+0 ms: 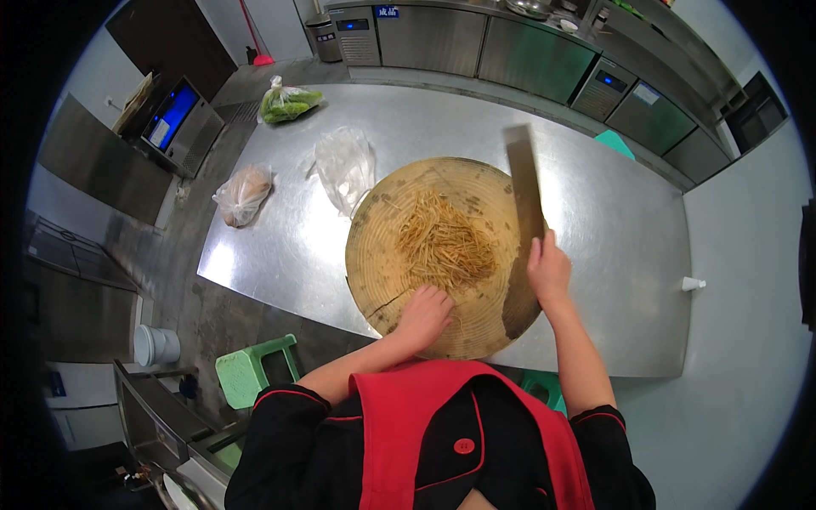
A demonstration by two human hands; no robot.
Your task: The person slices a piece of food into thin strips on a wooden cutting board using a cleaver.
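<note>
A pile of thin brown strands (446, 242), their kind not certain, lies on a large round wooden chopping board (376, 255). My left hand (428, 315) rests at the near edge of the pile with its fingers curled; whether strands are pinched under them is hidden. In my right hand (549, 268) is the handle end of a wide-bladed cleaver (525, 172), held over the board's right side with the blade pointing away from me. The blade looks slightly blurred and does not touch the pile. A dark stain marks the board below the cleaver.
On the stainless steel table (625, 287) lie a crumpled clear plastic bag (346, 167), a bag of green vegetables (287, 105) and a bag of brownish round items (245, 191). A green plastic stool (245, 376) stands at the lower left. Steel counter cabinets (433, 38) line the far side.
</note>
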